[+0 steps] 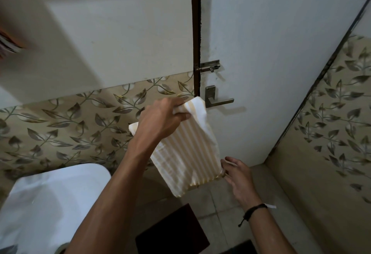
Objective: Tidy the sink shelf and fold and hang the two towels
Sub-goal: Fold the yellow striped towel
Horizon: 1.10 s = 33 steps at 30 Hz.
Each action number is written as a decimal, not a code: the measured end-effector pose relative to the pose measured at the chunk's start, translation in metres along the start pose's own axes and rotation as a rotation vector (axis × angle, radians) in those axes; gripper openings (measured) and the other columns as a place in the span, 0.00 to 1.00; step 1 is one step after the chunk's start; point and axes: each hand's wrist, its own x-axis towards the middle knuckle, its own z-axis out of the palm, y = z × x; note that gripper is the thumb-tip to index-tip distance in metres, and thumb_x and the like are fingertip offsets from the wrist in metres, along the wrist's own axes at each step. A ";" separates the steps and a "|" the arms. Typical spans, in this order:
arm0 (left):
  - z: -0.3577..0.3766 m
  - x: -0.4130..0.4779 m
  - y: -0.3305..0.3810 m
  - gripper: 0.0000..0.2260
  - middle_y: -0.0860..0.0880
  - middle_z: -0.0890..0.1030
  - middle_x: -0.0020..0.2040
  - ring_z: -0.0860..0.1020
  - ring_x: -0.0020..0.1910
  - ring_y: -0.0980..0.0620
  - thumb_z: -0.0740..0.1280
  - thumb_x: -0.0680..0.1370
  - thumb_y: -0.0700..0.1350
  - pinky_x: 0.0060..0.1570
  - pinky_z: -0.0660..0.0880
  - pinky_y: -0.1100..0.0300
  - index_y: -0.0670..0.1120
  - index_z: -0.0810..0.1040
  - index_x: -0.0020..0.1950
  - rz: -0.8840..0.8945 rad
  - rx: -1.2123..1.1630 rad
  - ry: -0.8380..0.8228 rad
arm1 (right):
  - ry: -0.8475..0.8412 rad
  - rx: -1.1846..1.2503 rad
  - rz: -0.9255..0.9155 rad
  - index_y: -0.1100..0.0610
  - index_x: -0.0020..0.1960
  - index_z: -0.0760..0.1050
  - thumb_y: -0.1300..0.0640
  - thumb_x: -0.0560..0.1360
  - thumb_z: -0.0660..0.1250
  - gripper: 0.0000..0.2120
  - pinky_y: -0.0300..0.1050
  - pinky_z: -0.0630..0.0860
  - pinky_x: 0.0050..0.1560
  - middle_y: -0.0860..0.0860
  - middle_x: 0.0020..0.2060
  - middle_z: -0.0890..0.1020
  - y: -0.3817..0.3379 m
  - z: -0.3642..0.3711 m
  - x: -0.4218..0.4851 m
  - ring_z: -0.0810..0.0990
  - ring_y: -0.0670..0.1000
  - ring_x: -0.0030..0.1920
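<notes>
A folded yellow-and-white striped towel hangs in the air in front of the door. My left hand grips its top edge from above, fingers closed on the cloth. My right hand is lower and to the right, fingers spread, its fingertips touching the towel's bottom right corner. A dark cord bracelet sits on my right wrist. The sink shelf and a second towel are not visible.
A white door with a bolt latch and a lever handle stands right behind the towel. A white sink is at lower left. Leaf-patterned tiles cover the walls. A dark mat lies on the floor.
</notes>
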 end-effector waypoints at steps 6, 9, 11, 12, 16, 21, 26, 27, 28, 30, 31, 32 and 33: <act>-0.002 -0.002 -0.008 0.04 0.55 0.79 0.37 0.80 0.43 0.45 0.73 0.76 0.54 0.41 0.74 0.52 0.58 0.82 0.49 -0.028 -0.025 0.015 | -0.193 -0.093 0.026 0.59 0.59 0.80 0.68 0.71 0.75 0.17 0.43 0.82 0.43 0.56 0.50 0.83 -0.005 0.002 0.001 0.85 0.53 0.50; -0.003 -0.002 -0.010 0.02 0.57 0.77 0.35 0.79 0.42 0.47 0.73 0.76 0.53 0.39 0.70 0.54 0.57 0.81 0.46 -0.024 -0.029 0.006 | -0.099 -0.305 -0.074 0.57 0.50 0.82 0.71 0.70 0.73 0.13 0.50 0.83 0.45 0.57 0.45 0.83 0.003 0.010 0.006 0.85 0.55 0.44; -0.003 -0.002 -0.011 0.03 0.57 0.77 0.35 0.78 0.40 0.48 0.73 0.76 0.53 0.37 0.69 0.55 0.56 0.82 0.46 -0.019 -0.032 0.005 | 0.001 -0.459 -0.205 0.53 0.43 0.83 0.66 0.72 0.71 0.09 0.54 0.84 0.43 0.54 0.40 0.84 0.011 0.013 0.009 0.85 0.55 0.41; -0.003 -0.002 -0.012 0.03 0.56 0.78 0.34 0.78 0.39 0.49 0.73 0.76 0.53 0.37 0.68 0.56 0.56 0.82 0.46 -0.019 -0.033 0.006 | 0.040 -0.490 -0.247 0.53 0.42 0.83 0.64 0.73 0.70 0.08 0.54 0.85 0.41 0.52 0.39 0.85 0.014 0.014 0.010 0.85 0.55 0.40; -0.006 -0.003 -0.019 0.04 0.55 0.79 0.35 0.77 0.36 0.52 0.73 0.76 0.52 0.34 0.67 0.57 0.54 0.83 0.48 -0.036 -0.032 0.003 | 0.086 -0.157 -0.052 0.58 0.44 0.84 0.67 0.75 0.63 0.11 0.45 0.81 0.36 0.53 0.36 0.84 0.008 0.014 0.011 0.82 0.50 0.35; -0.005 -0.003 -0.032 0.05 0.53 0.79 0.35 0.76 0.35 0.54 0.74 0.76 0.52 0.36 0.70 0.55 0.52 0.83 0.49 -0.061 -0.042 -0.007 | 0.005 0.157 0.391 0.57 0.45 0.77 0.60 0.78 0.60 0.07 0.45 0.76 0.38 0.54 0.41 0.79 -0.004 0.005 0.019 0.78 0.53 0.41; -0.002 -0.003 -0.034 0.06 0.53 0.81 0.37 0.78 0.39 0.51 0.74 0.76 0.52 0.39 0.74 0.52 0.52 0.83 0.50 -0.065 -0.038 -0.028 | -0.014 0.059 0.307 0.56 0.49 0.80 0.59 0.77 0.67 0.03 0.46 0.77 0.42 0.54 0.46 0.82 -0.007 0.004 0.019 0.80 0.52 0.45; -0.002 -0.003 -0.034 0.06 0.53 0.81 0.38 0.78 0.39 0.51 0.74 0.76 0.52 0.40 0.74 0.52 0.52 0.83 0.50 -0.066 -0.033 -0.029 | -0.004 0.038 0.262 0.57 0.49 0.80 0.60 0.76 0.69 0.03 0.47 0.78 0.43 0.54 0.46 0.83 -0.009 0.004 0.019 0.81 0.51 0.45; -0.002 -0.002 -0.034 0.06 0.53 0.81 0.38 0.78 0.39 0.51 0.74 0.76 0.52 0.39 0.74 0.52 0.52 0.83 0.50 -0.069 -0.029 -0.029 | -0.001 0.033 0.234 0.58 0.49 0.81 0.60 0.76 0.71 0.03 0.48 0.80 0.44 0.54 0.45 0.83 -0.011 0.003 0.018 0.81 0.51 0.46; -0.003 -0.001 -0.037 0.06 0.54 0.81 0.38 0.78 0.38 0.53 0.74 0.76 0.51 0.39 0.73 0.53 0.52 0.83 0.51 -0.079 -0.033 -0.023 | -0.027 0.104 0.288 0.59 0.49 0.80 0.61 0.76 0.71 0.03 0.49 0.80 0.50 0.54 0.42 0.84 -0.015 0.000 0.018 0.81 0.52 0.45; -0.004 0.000 -0.038 0.06 0.54 0.81 0.38 0.78 0.38 0.54 0.74 0.76 0.51 0.39 0.74 0.53 0.53 0.84 0.52 -0.085 -0.038 -0.020 | -0.035 0.170 0.357 0.59 0.48 0.79 0.61 0.76 0.70 0.02 0.49 0.78 0.50 0.54 0.39 0.85 -0.016 -0.002 0.019 0.80 0.52 0.45; -0.005 0.000 -0.040 0.06 0.54 0.82 0.38 0.78 0.39 0.53 0.74 0.76 0.51 0.40 0.74 0.52 0.54 0.84 0.52 -0.092 -0.046 -0.020 | -0.033 0.226 0.416 0.59 0.48 0.79 0.61 0.76 0.69 0.01 0.48 0.77 0.49 0.53 0.35 0.85 -0.015 -0.005 0.022 0.79 0.51 0.45; -0.006 0.000 -0.042 0.07 0.53 0.82 0.39 0.79 0.39 0.53 0.74 0.76 0.51 0.41 0.75 0.51 0.54 0.84 0.53 -0.096 -0.054 -0.024 | -0.028 0.268 0.457 0.58 0.48 0.79 0.62 0.76 0.68 0.02 0.49 0.76 0.47 0.53 0.32 0.85 -0.014 -0.008 0.023 0.79 0.51 0.45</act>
